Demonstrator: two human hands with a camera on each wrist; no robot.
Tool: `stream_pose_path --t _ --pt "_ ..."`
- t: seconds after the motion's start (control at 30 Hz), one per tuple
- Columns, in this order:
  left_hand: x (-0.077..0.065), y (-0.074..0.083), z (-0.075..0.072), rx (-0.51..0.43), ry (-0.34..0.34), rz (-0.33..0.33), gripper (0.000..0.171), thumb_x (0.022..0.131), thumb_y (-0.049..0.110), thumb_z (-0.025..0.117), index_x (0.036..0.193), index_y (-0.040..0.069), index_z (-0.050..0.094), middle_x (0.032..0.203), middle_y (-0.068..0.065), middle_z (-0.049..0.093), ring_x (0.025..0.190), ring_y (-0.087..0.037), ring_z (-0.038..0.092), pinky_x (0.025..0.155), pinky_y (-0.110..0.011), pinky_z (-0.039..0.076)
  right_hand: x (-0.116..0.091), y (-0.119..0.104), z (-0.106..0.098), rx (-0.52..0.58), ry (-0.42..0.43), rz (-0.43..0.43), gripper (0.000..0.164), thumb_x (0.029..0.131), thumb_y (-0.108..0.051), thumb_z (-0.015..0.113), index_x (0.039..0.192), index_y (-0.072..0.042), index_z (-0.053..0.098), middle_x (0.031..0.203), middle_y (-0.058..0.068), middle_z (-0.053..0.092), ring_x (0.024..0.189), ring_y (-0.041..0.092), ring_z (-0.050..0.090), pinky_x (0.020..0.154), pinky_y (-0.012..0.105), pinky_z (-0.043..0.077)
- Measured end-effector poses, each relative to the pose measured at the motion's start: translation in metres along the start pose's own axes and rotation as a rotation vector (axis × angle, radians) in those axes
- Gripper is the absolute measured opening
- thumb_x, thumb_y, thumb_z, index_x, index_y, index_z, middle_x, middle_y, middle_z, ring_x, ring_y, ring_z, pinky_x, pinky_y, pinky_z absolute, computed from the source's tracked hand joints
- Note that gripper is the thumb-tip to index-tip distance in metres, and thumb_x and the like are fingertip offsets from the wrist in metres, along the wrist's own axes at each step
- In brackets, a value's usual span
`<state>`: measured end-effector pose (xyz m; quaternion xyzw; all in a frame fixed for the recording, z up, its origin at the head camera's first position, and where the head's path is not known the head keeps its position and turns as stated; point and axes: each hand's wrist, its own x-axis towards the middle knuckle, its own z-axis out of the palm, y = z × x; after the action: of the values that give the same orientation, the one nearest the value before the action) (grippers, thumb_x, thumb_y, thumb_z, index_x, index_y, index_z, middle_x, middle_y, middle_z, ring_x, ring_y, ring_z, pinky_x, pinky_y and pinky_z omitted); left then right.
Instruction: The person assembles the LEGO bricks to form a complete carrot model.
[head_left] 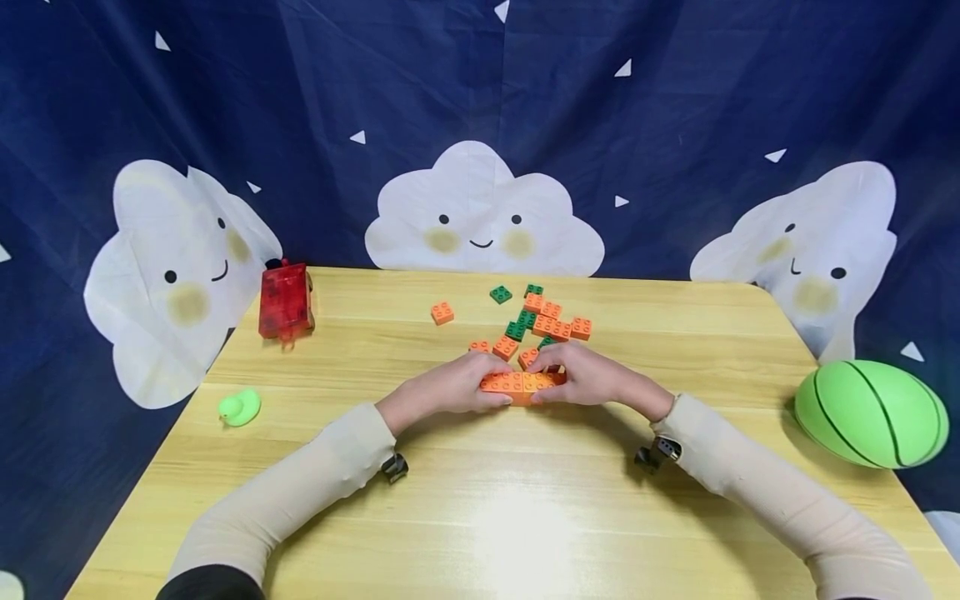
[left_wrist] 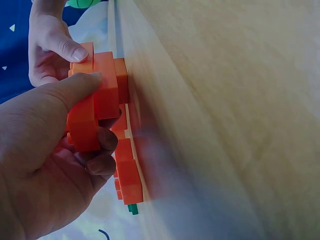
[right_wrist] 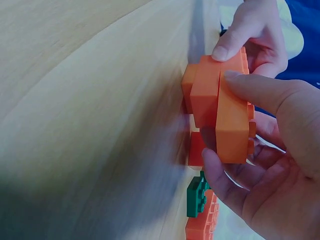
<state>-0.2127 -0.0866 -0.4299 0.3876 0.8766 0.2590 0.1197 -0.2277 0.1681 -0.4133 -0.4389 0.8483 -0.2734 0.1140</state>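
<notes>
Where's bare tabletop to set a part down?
Between the left sleeve and right sleeve, nearer than the held orange bricks; between the brick cluster and green ball; between the red toy vehicle and lone orange brick. It's crowded at the brick cluster, just beyond the held orange bricks.

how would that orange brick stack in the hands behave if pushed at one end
The orange brick stack would probably tip, since it looks narrower toward the bottom. Its straight, hard-looking edges suggest it's fairly stiff, though it might part at the top layer's visible seam.
</notes>
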Motion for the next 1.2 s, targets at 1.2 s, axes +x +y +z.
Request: stream_pose_path --t 1.2 --pt "-0.005 -0.006 -0.040 -0.022 0.173 -0.177 0.048 0.098 0.037 0.069 0.139 0.013 0.062 0.135 -0.005 0.067 0.119 -0.024 0.064 0.101 -0.043 0.055 0.002 0.011 0.002 0.104 -0.027 -0.021 0.022 0.091 -0.026 0.080 0.109 -0.016 0.073 0.086 -0.001 0.057 0.072 0.012 0.046 0.065 0.024 0.042"
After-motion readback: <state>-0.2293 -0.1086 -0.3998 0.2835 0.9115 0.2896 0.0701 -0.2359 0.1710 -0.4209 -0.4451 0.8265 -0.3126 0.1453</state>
